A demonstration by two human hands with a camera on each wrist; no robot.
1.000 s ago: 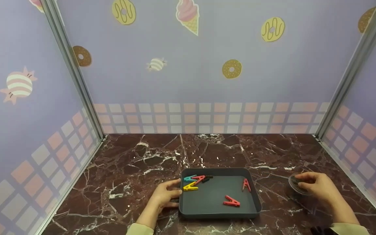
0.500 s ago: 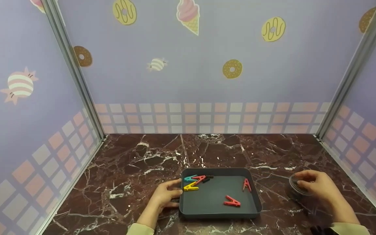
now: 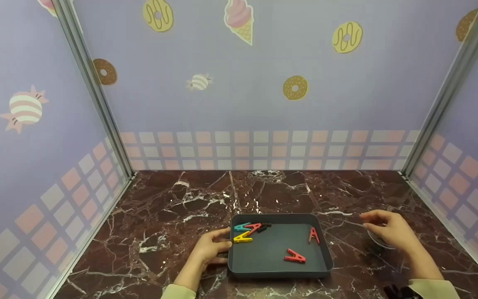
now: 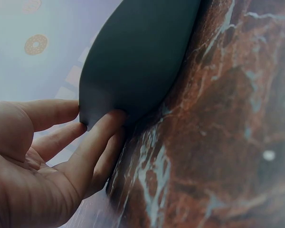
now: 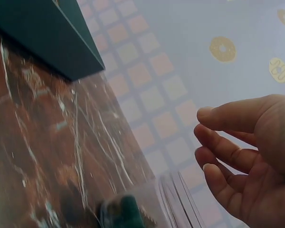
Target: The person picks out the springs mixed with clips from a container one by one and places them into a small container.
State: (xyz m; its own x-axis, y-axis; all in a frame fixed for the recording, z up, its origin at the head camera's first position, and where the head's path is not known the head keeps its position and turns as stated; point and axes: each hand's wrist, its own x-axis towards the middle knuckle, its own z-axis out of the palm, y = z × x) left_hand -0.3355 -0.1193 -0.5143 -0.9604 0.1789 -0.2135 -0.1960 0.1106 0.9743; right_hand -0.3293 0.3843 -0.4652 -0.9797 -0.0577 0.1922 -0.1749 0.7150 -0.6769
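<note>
My left hand (image 3: 210,248) touches the left wall of a dark grey rectangular tray (image 3: 280,274), its fingers fairly straight against the tray's outside in the left wrist view. Inside the tray lie a blue clothespin (image 3: 241,227), a yellow clothespin (image 3: 242,238), a black clothespin (image 3: 262,228) and several red ones, including one red clothespin (image 3: 295,256) near the front. To the right, my right hand (image 3: 393,231) hovers over a clear round jar (image 3: 381,241), partly hiding it. Nothing shows between its loosely bent fingers. Something green (image 5: 129,212) is inside the jar.
The dark red marbled tabletop (image 3: 172,232) carries the tray and the jar. Patterned purple panels (image 3: 247,108) enclose the back and both sides, with metal posts (image 3: 438,95) at the corners. A dark object (image 3: 396,291) sits by the right cuff.
My right hand has come off the jar's top and moved left and slightly up, its fingers now past the rim. The left hand, tray and clothespins have stayed put.
</note>
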